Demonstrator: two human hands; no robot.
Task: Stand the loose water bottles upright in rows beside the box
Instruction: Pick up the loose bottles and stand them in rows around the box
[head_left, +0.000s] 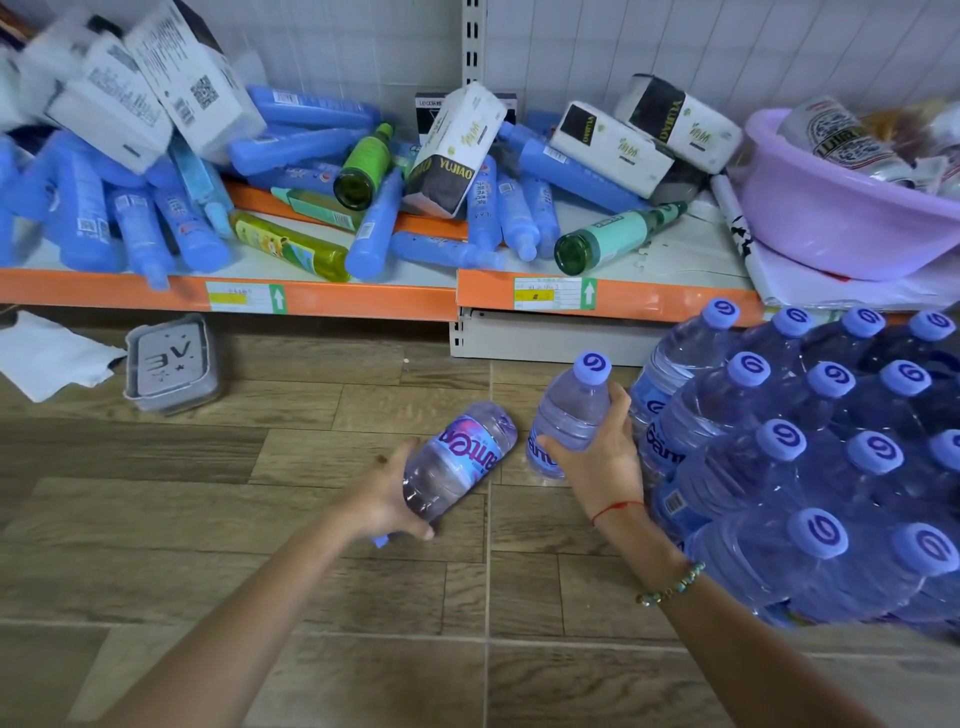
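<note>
Placing step in hand: right hand (597, 457) wraps upright bottle (569, 415) beside standing rows (810, 457). Left hand (387, 493) grips lying bottle (457, 460); likely next, tip it upright alongside.

Cap end of the tilted bottle (457, 462) behind the left grip (387, 499); bottle rows (810, 467) cut off at right edge.

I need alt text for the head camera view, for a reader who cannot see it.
A person's right hand holds a water bottle upright beside rows of standing bottles, while the left hand grips a tilted bottle above the wooden floor. Behind, a shelf holds a jumble of blue bottles and boxes.
</note>
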